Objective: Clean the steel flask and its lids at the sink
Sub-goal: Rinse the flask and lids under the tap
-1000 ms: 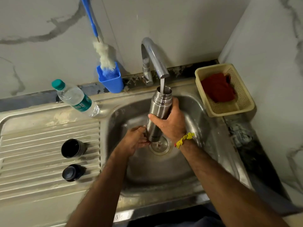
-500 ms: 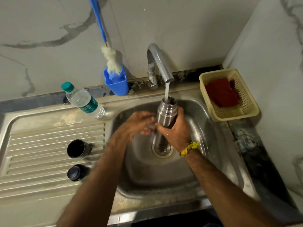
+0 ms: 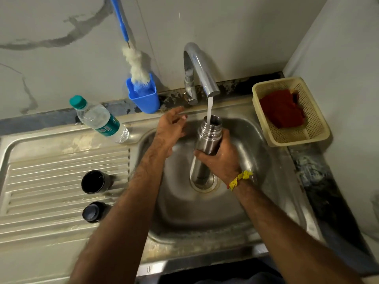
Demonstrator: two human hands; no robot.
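A plastic water bottle (image 3: pixel 100 119) lies beside a blue brush holder (image 3: pixel 144 98); a cream basket (image 3: pixel 315 132) holds red cloth (image 3: pixel 281 108).

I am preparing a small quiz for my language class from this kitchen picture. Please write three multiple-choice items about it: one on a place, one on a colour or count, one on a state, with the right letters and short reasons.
1. Where do the two dark lids lie?
A. in the basket
B. on the ribbed drainboard
C. in the sink basin

2. What colour is the cap of the plastic water bottle?
A. red
B. yellow
C. green

3. What is the state of the tap?
A. running into the open flask
B. turned off
C. running onto a plate

Answers:
1 B: the cup lid and the stopper lid rest on the drainboard.
2 C: the water bottle has a green cap.
3 A: water falls from the tap into the steel flask, which the right hand grips.
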